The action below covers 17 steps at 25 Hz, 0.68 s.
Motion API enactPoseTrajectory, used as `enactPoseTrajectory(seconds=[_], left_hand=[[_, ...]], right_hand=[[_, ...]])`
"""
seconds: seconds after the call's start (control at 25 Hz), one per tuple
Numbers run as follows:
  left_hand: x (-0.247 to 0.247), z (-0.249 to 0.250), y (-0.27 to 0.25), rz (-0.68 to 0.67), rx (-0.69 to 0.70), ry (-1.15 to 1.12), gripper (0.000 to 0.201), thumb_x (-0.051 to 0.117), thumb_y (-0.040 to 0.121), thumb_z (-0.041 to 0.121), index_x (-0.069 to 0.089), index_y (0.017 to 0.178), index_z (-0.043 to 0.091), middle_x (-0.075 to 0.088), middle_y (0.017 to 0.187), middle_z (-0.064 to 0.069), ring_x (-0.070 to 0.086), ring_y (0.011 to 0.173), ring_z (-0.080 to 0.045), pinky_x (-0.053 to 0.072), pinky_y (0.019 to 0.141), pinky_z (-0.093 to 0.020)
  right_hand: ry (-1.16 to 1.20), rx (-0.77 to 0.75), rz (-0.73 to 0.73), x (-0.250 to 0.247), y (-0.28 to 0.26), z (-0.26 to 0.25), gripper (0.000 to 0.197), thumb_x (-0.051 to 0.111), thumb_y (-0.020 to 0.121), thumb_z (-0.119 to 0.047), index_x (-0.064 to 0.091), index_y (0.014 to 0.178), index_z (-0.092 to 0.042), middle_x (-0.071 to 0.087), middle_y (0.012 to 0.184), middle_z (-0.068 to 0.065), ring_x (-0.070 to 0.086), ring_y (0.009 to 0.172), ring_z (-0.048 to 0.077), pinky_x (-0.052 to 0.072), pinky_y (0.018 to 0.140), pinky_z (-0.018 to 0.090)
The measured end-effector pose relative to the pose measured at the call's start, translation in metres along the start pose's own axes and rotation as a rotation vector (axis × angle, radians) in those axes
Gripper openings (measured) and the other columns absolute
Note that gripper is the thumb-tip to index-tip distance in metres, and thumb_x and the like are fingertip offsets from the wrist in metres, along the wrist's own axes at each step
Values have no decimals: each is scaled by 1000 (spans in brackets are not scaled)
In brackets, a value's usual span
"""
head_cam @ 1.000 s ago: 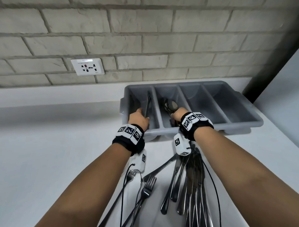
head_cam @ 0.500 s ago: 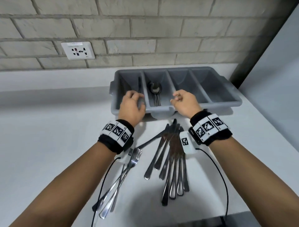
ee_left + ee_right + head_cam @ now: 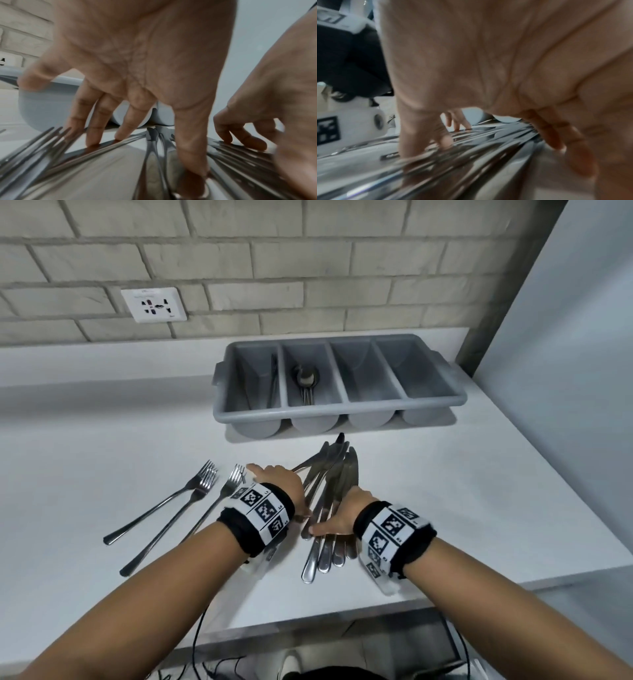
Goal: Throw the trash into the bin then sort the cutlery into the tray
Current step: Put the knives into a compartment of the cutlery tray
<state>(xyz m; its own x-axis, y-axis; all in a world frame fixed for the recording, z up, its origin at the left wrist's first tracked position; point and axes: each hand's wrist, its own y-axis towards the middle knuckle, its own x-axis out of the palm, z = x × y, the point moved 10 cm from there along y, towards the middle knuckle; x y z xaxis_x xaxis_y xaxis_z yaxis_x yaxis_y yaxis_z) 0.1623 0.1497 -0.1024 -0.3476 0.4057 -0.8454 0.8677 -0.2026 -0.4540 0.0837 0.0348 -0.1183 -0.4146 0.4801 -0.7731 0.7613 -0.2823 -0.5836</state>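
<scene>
A grey four-compartment tray point(image 3: 342, 408) stands at the back of the white counter. Its leftmost compartment holds a dark upright utensil point(image 3: 273, 378), and the second holds spoons point(image 3: 306, 381). A fanned pile of knives point(image 3: 337, 474) lies in front of the tray. Three forks point(image 3: 191, 498) lie to its left. My left hand point(image 3: 274, 478) is spread over the pile's left side, its fingertips point(image 3: 92, 142) touching a blade and its thumb on a handle. My right hand point(image 3: 337, 517) lies on the knife handles with its fingers point(image 3: 556, 136) extended onto the metal. Neither hand grips anything.
A brick wall with a white socket point(image 3: 154, 304) runs behind the counter. A pale panel point(image 3: 565, 371) closes the right side. The counter's front edge point(image 3: 308, 625) is close below my wrists, with cables hanging under it.
Both hands have drawn back from the tray's first two compartments to the knife pile on the counter. The cutlery they held stays in the tray.
</scene>
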Motion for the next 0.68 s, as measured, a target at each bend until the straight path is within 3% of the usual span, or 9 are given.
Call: enactPoseTrajectory(seconds=[0.08, 0.12, 0.24, 0.36, 0.48, 0.56, 0.64, 0.68], left_hand=[[-3, 8, 3, 36, 28, -83, 64, 64, 76, 49, 50, 129, 16, 55, 129, -8, 53, 121, -29, 23, 112, -56], [-6, 11, 7, 59, 49, -134, 57, 64, 77, 41, 52, 126, 16, 56, 126, -8, 55, 117, -28, 28, 110, -53], [-14, 14, 15, 123, 107, -309, 42, 61, 79, 24, 57, 120, 13, 61, 117, -9, 62, 107, -28, 47, 92, -39], [-17, 19, 17, 139, 120, -474, 38, 58, 81, 17, 55, 118, 7, 62, 115, -13, 63, 104, -31, 52, 83, -36], [-15, 33, 7, 123, 83, -543, 35, 58, 81, 21, 59, 113, 6, 64, 116, -14, 63, 103, -32, 52, 83, -34], [-11, 34, 7, 115, 60, -541, 49, 59, 80, 38, 58, 117, 6, 60, 121, -14, 61, 108, -33, 52, 91, -37], [-5, 35, 6, 92, 37, -506, 69, 63, 75, 52, 50, 125, 6, 50, 127, -14, 53, 117, -34, 47, 98, -40], [-3, 36, 4, 92, 27, -485, 73, 66, 75, 51, 47, 128, 5, 46, 130, -14, 49, 121, -34, 45, 99, -39]], right_hand=[[-83, 22, 45, 7, 6, -1, 90, 72, 61, -61, 47, 128, -6, 56, 121, 7, 58, 112, 21, 51, 90, 27], [-57, 34, 75, 7, 11, -2, 86, 71, 65, -55, 45, 130, -5, 53, 124, 8, 57, 114, 21, 49, 88, 25], [165, 122, 129, -2, 24, 7, 57, 69, 74, -26, 51, 123, -2, 61, 119, 9, 65, 105, 22, 50, 75, 23], [250, 211, 201, -19, 27, 25, 51, 67, 77, -15, 50, 123, -1, 60, 120, 10, 66, 101, 24, 51, 72, 26], [177, 239, 211, -29, 28, 53, 55, 63, 81, -17, 46, 130, 0, 50, 130, 12, 61, 111, 24, 51, 82, 28], [127, 215, 222, -33, 28, 57, 57, 64, 81, -26, 47, 129, -1, 51, 129, 13, 60, 112, 25, 52, 85, 30], [84, 192, 175, -27, 25, 60, 64, 70, 73, -43, 54, 120, -3, 60, 118, 10, 64, 94, 23, 52, 67, 26], [71, 175, 140, -20, 23, 61, 66, 73, 68, -46, 56, 116, -4, 64, 111, 8, 62, 83, 21, 47, 59, 24]])
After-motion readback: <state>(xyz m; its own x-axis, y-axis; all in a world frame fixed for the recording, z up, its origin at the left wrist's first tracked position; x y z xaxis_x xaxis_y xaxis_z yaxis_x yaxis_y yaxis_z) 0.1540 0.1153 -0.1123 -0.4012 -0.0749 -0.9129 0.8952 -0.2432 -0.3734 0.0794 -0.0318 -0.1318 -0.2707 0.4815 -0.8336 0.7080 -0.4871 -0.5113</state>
